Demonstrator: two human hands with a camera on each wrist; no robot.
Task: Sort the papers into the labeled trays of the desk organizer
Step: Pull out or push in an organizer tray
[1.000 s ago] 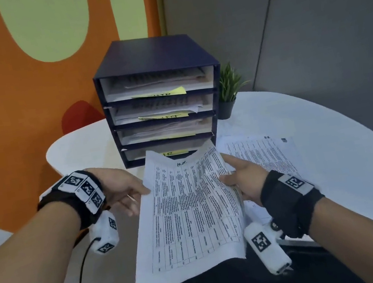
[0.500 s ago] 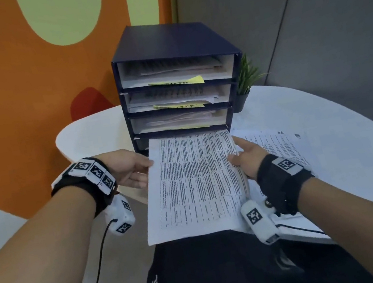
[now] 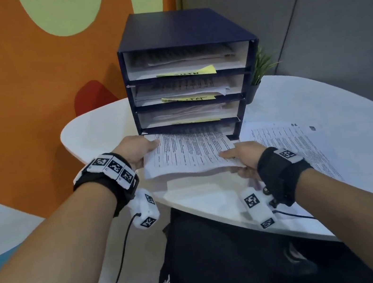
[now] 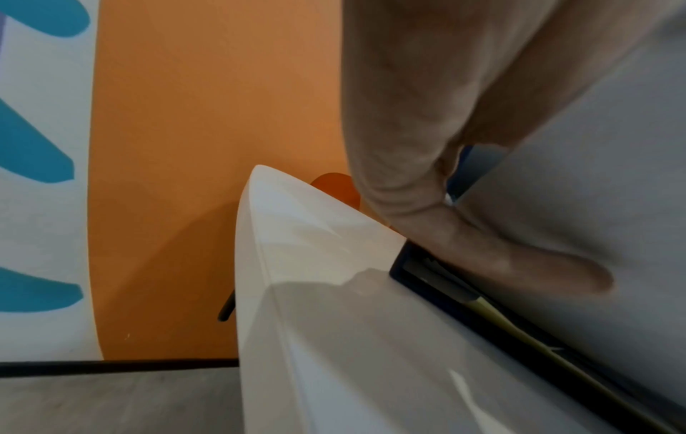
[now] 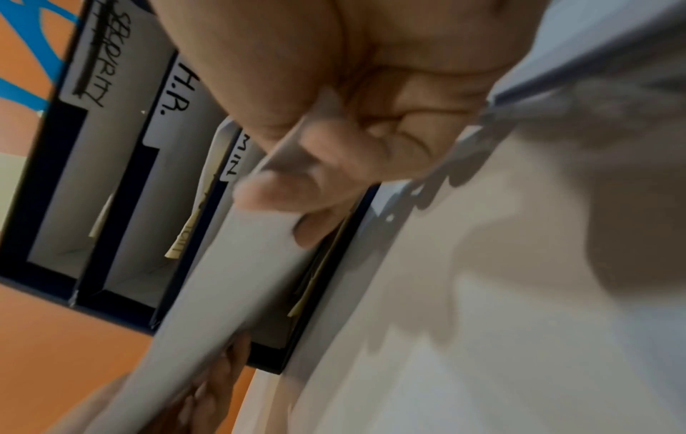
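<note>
A dark blue desk organizer [image 3: 176, 31] with stacked trays stands on the white table [image 3: 93, 130]. A printed sheet of paper [image 3: 189, 152] lies half inside its bottom tray. My left hand [image 3: 141, 150] pinches the sheet's left edge, thumb on top. My right hand [image 3: 243, 156] pinches its near right corner. From the right wrist, my fingers [image 5: 297, 191] curl under the sheet [image 5: 237, 273], and tray labels [image 5: 174, 88] read "SECURITY" and "H.R.". From the left wrist, my fingers [image 4: 482, 252] lie under the paper [image 4: 594, 176] at the organizer's corner [image 4: 404, 270].
More printed sheets [image 3: 291, 145] lie on the table to the right of the organizer. A small potted plant [image 3: 258, 73] stands behind its right side. The upper trays hold papers and yellow sticky labels [image 3: 188, 73]. An orange wall [image 3: 8, 85] runs along the left.
Both hands have carried the sheet forward from above my lap and slid its far end into the bottom tray. The sheet now lies flatter and lower.
</note>
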